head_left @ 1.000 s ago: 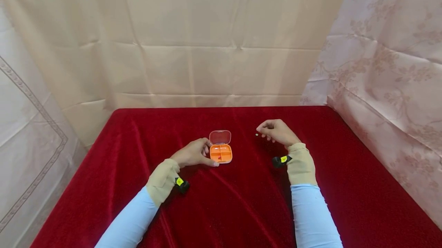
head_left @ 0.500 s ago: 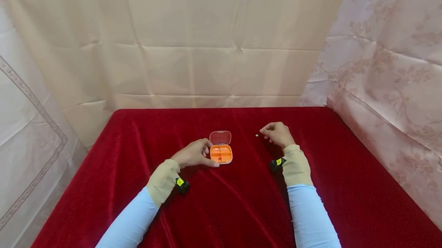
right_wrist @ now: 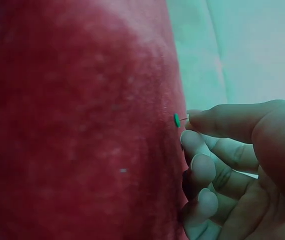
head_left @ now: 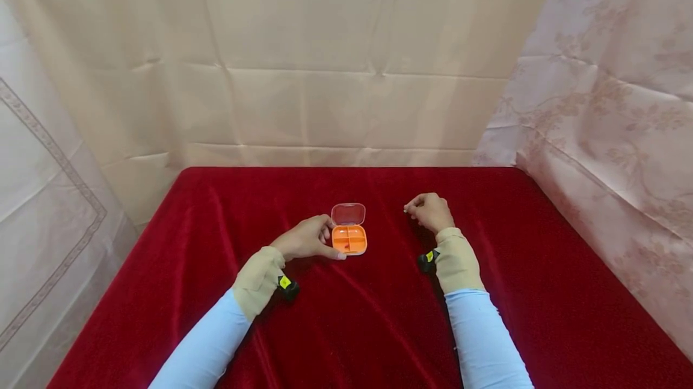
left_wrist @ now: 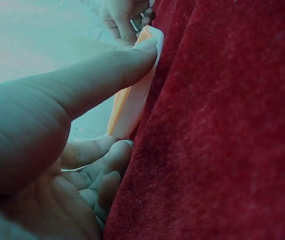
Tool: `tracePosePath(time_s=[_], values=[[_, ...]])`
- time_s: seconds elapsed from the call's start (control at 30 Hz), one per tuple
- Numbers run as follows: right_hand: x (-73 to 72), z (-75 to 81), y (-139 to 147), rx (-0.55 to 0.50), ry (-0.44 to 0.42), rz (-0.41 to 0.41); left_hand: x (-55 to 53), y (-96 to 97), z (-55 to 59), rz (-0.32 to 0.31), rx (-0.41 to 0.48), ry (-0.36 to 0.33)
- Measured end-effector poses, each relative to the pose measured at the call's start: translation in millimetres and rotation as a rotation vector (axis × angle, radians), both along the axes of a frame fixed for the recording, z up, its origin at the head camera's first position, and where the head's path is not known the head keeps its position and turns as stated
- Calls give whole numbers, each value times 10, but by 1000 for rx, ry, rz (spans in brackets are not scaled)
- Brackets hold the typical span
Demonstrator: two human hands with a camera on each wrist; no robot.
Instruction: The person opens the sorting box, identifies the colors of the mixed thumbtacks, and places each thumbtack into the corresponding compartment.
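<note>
A small orange pill box (head_left: 357, 232) with four-way dividers stands with its clear lid (head_left: 349, 214) raised. A tiny red piece (head_left: 347, 246) lies in its front left compartment. My left hand (head_left: 305, 238) holds the box from the left, thumb along the near side and fingers at the far side; the left wrist view shows the thumb on the box's pale edge (left_wrist: 138, 100). To the right, my right hand (head_left: 432, 213) pinches the pin of a green-headed thumbtack (right_wrist: 177, 120) between thumb and index finger. The tack's head is at the cloth, pin pointing up.
Dark red velvet cloth (head_left: 346, 317) with a few creases covers the table. A beige curtain (head_left: 303, 76) hangs behind it, and a pink flowered one (head_left: 606, 112) on the right. One pale speck (right_wrist: 123, 170) shows on the cloth in the right wrist view.
My right hand has come down and in to the thumbtack, which lay apart from the fingertips half a second ago; they now pinch it. The left hand and pill box stay in place.
</note>
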State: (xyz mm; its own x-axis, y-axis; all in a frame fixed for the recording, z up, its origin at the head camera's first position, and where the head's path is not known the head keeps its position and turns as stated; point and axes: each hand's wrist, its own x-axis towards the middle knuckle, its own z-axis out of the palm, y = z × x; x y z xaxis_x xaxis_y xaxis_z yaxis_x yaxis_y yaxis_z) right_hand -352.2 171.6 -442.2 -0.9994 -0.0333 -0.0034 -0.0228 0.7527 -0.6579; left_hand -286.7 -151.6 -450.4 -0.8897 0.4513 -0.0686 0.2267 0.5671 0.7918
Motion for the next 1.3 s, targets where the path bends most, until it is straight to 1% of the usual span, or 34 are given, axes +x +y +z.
tracePosePath(time_s=[0.17, 0.37, 0.63, 0.77, 1.0, 1.07, 1.1, 1.17, 1.3], values=[[6, -25, -17, 29, -18, -10, -3, -9, -16, 8, 0, -17], [-25, -43, -20, 16, -31, 23, 8, -29, -22, 13, 28, -39], [-66, -69, 1, -50, -73, 42, 13, -45, -31, 21, 19, -33], [-55, -41, 28, -94, -100, 53, 10, -43, -25, 21, 22, -39], [-13, 23, 68, -162, -138, 45, 14, -43, -4, 24, 15, -39], [-12, 30, 84, -209, -162, 62, 12, -48, -5, 22, 17, -38], [-12, 34, 94, -251, -182, 72, 12, -51, -7, 21, 18, -38], [-19, 36, 118, -367, -239, 91, 9, -50, -8, 20, 19, -38], [-38, 36, 165, -641, -375, 129, 4, -51, -10, 20, 17, -39]])
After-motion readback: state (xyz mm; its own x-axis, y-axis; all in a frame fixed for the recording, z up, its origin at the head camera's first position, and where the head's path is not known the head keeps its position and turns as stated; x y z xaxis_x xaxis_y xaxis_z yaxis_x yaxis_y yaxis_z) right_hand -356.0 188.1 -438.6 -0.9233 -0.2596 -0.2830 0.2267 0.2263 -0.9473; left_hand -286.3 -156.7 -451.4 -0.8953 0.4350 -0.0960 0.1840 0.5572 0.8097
